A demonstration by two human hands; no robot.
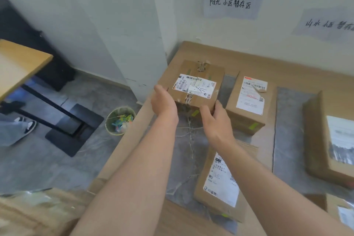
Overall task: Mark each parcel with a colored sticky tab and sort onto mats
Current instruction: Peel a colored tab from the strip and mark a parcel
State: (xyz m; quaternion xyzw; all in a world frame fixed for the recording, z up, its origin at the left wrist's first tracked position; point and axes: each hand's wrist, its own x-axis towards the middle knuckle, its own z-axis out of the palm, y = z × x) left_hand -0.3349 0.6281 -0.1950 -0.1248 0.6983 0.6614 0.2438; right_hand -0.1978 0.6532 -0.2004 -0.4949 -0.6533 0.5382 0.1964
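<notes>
Both hands on the brown cardboard parcel with a white shipping label (pixel 193 84). Left hand (pixel 164 103) grasps its near-left edge, fingers curled round the side. Right hand (pixel 216 119) grasps the near-right corner, thumb up against the box.

Parcel sits level over the far end of the grey marbled mat (pixel 183 149), close to the wall corner. Can't tell if its bottom touches the mat; the hands hide that edge. Yellow-green sticky tab (pixel 195 113) on its front face, between the two hands.

Just right of it, apart by a narrow gap: a smaller brown carton with a tall white label (pixel 247 105), and a green tab (pixel 253 126) on its near face. Nearer the camera on the same mat: a long flat brown parcel (pixel 220 184), partly under the right forearm.

Second grey mat (pixel 291 130) further right, with a large brown box (pixel 325 140) on its right side, cut off by the frame.

Handwritten paper sign (pixel 231 4) on the wall above. On the floor to the left: a round bin holding coloured paper scraps (pixel 119 120), and a wood-topped table on a black frame (pixel 19 63).
</notes>
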